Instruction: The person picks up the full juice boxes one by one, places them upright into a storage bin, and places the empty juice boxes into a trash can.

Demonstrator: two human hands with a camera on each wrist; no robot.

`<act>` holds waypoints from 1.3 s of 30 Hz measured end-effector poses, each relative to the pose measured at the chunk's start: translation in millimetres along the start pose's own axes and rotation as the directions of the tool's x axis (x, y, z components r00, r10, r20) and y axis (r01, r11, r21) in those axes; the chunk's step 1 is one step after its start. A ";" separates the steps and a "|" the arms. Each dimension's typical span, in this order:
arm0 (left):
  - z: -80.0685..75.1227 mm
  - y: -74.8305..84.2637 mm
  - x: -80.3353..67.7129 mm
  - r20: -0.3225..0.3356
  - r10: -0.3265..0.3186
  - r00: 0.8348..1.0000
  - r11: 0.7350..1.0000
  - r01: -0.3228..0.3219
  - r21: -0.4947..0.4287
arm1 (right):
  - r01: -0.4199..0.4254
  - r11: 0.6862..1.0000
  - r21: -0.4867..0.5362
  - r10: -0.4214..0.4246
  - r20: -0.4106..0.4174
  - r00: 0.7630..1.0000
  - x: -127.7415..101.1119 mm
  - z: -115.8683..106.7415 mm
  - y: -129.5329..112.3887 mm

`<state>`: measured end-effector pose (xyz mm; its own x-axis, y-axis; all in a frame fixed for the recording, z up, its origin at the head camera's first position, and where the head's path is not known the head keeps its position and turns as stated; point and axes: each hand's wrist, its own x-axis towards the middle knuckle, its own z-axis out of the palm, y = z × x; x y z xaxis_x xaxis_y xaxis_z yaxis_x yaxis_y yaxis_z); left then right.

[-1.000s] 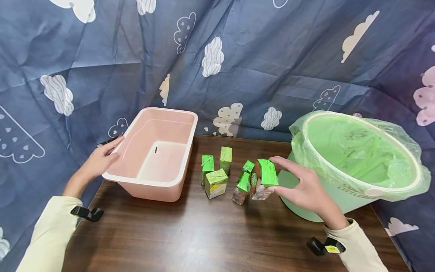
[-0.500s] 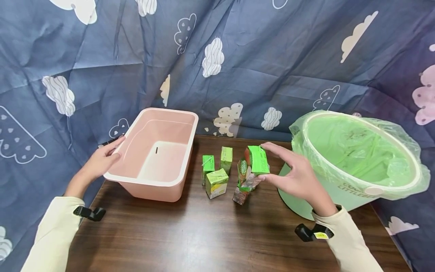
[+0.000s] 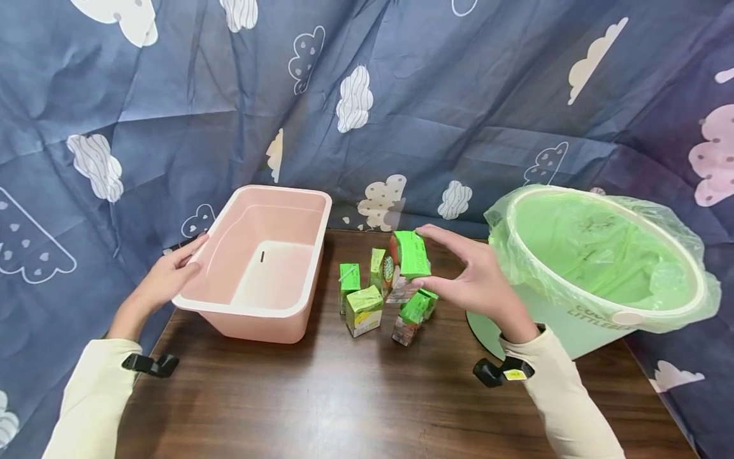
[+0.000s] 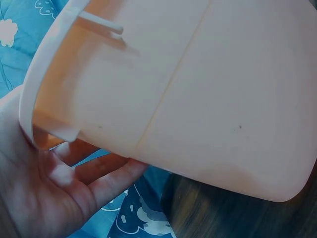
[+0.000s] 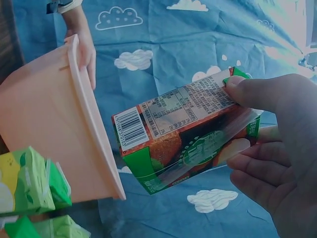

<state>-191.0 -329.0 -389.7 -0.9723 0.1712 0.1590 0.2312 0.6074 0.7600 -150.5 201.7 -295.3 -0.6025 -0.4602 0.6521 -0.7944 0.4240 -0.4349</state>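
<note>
Right hand [image 3: 478, 284] holds a green-topped juice carton with a barcode and printed nutrition panel [image 3: 408, 260] in the air above the cluster of small green drink cartons [image 3: 367, 299] on the dark wood-grain table [image 3: 321, 395]. Thumb on the printed panel, the other fingers curled along the opposite face; the right wrist view shows the same grasp, carton [image 5: 185, 136] tilted with its barcode end pointing toward the tub. The held carton is clear of the table and lies between the tub and the bin, nearer the tub's right wall than the bin. Left hand [image 3: 166, 277] rests against the left rim of the pink rectangular plastic tub [image 3: 229, 220], fingers extended along the rim edge, not curled round it; the left wrist view shows the palm [image 4: 44, 193] under the rim lip of the tub [image 4: 198, 89], fingers fairly straight. The tub sits tilted, its left side raised off the table edge. To the right stands a round pale green bin lined with a translucent green plastic bag [image 3: 596, 255], well apart from the tub. Backdrop: dark blue cloth with cloud prints [image 3: 367, 95]. Both sleeves are cream-coloured, each with a black clip at the wrist.
</note>
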 end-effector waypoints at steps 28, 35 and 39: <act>1.6 -5.6 0.4 -0.009 -0.013 1.000 0.999 0.013 -0.043 | 0.004 0.911 0.413 0.028 -0.071 0.997 59.5 66.5 -12.9; 1.4 -7.2 0.8 -0.006 -0.012 1.000 0.999 0.011 -0.045 | -0.027 0.892 0.451 0.061 -0.060 0.996 69.2 77.3 -12.6; 1.2 -7.6 0.8 -0.007 -0.011 1.000 0.999 0.011 -0.039 | -0.057 0.873 0.485 0.088 -0.041 0.995 76.6 82.7 -13.3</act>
<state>-193.4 -332.6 -396.1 -0.9750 0.1593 0.1550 0.2194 0.5786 0.7855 -192.4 96.3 -291.0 -0.6665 -0.3889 0.6360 -0.6958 0.0184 -0.7180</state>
